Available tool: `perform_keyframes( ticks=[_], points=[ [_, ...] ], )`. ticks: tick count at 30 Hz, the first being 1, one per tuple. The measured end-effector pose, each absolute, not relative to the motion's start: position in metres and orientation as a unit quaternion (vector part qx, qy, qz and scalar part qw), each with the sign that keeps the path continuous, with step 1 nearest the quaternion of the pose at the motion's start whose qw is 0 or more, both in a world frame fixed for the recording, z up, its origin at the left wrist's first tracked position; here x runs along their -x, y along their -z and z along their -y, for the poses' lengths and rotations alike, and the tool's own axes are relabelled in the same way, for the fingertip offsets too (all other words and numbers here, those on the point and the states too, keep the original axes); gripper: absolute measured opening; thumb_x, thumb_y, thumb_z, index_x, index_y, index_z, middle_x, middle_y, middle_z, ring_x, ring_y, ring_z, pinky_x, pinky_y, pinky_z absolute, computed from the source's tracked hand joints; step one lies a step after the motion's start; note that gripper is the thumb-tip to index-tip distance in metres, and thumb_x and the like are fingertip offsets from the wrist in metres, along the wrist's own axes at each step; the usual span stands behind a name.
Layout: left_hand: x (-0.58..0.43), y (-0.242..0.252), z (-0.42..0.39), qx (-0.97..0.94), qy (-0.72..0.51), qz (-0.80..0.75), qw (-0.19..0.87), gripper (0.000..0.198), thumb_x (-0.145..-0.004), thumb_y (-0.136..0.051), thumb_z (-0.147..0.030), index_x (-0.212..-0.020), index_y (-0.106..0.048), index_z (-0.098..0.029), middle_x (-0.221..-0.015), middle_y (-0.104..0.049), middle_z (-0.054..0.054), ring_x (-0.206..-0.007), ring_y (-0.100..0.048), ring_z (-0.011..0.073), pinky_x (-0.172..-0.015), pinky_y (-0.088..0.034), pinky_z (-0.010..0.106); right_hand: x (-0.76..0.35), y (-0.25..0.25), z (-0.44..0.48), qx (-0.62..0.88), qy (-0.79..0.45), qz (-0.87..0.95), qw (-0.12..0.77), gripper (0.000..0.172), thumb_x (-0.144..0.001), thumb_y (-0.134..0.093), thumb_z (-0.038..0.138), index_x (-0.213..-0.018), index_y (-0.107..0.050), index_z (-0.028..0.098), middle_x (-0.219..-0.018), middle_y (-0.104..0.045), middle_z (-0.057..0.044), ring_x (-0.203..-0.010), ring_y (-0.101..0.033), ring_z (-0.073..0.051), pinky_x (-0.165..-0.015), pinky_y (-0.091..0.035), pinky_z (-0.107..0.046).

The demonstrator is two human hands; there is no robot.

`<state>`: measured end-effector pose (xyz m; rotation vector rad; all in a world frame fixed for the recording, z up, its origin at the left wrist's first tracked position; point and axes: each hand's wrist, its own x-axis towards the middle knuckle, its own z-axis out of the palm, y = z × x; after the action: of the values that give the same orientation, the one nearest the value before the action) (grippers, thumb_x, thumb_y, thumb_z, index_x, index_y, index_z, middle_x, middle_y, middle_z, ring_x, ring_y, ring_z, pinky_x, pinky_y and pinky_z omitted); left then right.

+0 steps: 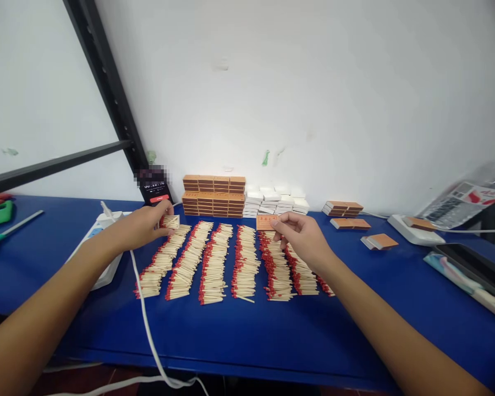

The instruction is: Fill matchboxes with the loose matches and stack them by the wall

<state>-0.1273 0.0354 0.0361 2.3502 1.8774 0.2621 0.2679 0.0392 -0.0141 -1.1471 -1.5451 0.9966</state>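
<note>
My left hand (pixel 142 224) is closed on a small matchbox tray (pixel 173 221) filled with red-tipped matches, above the far end of the leftmost match row. In my right hand (pixel 299 237), pinched between thumb and fingers, is an orange matchbox sleeve (pixel 265 222) with printing on its face. Several long rows of loose matches (pixel 214 264) lie side by side on the blue table (pixel 231 341), red heads toward the left. My right hand and forearm partly cover the rows at the right.
Stacked matchboxes (pixel 213 197) and white trays (pixel 275 202) stand against the wall. More boxes (pixel 342 208) lie at the right, near a white power strip (pixel 416 231). A phone (pixel 159 192) leans at the back left. A white cable (pixel 144 313) crosses the left front; green-handled scissors lie far left.
</note>
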Motion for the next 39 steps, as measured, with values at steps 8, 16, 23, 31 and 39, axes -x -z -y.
perform_keyframes(
  ticks=[8,16,23,31,39],
  points=[
    [0.128,-0.024,-0.057,-0.794,-0.088,-0.596,0.076,0.039,-0.077,-0.073,-0.051,-0.1,-0.055,-0.025,-0.086,-0.07,0.003,-0.078,-0.066,0.0254,-0.065,-0.043,0.031,-0.269,0.012,-0.039,0.467,-0.401,0.636,0.465,0.042,-0.084,-0.076,0.061,-0.08,-0.063,0.02,-0.066,-0.069,-0.003,-0.052,-0.059,-0.015,-0.052,-0.051,-0.03],
    [0.129,-0.023,-0.059,-0.8,-0.101,-0.584,0.093,0.043,-0.071,-0.079,-0.056,-0.094,-0.062,-0.025,-0.079,-0.07,0.001,-0.074,-0.066,0.0244,-0.066,-0.043,0.031,-0.27,0.012,-0.04,0.467,-0.398,0.637,0.465,0.041,-0.085,-0.076,0.059,-0.08,-0.063,0.02,-0.066,-0.069,-0.003,-0.052,-0.059,-0.014,-0.052,-0.051,-0.03],
    [0.127,-0.026,-0.055,-0.795,-0.132,-0.585,0.092,0.048,-0.076,-0.077,-0.063,-0.101,-0.07,-0.022,-0.081,-0.071,0.002,-0.075,-0.065,0.0225,-0.068,-0.045,0.03,-0.272,0.011,-0.042,0.469,-0.404,0.626,0.474,0.048,-0.081,-0.078,0.066,-0.08,-0.063,0.021,-0.065,-0.068,-0.002,-0.052,-0.059,-0.014,-0.053,-0.051,-0.03],
    [0.103,-0.047,-0.033,-0.781,-0.177,-0.553,0.231,0.056,-0.087,-0.068,-0.07,-0.113,-0.078,-0.022,-0.098,-0.079,0.007,-0.09,-0.072,0.0241,-0.078,-0.056,0.033,-0.271,0.012,-0.041,0.461,-0.413,0.632,0.466,0.046,-0.084,-0.077,0.063,-0.077,-0.062,0.02,-0.065,-0.067,-0.001,-0.05,-0.057,-0.013,-0.053,-0.048,-0.029],
    [0.111,-0.043,-0.036,-0.785,-0.164,-0.534,0.268,0.057,-0.093,-0.063,-0.067,-0.126,-0.078,-0.023,-0.098,-0.08,0.007,-0.088,-0.07,0.0229,-0.078,-0.056,0.033,-0.27,0.012,-0.041,0.463,-0.412,0.635,0.461,0.044,-0.084,-0.077,0.061,-0.081,-0.065,0.019,-0.066,-0.069,-0.002,-0.052,-0.059,-0.014,-0.053,-0.05,-0.029]
  ],
)
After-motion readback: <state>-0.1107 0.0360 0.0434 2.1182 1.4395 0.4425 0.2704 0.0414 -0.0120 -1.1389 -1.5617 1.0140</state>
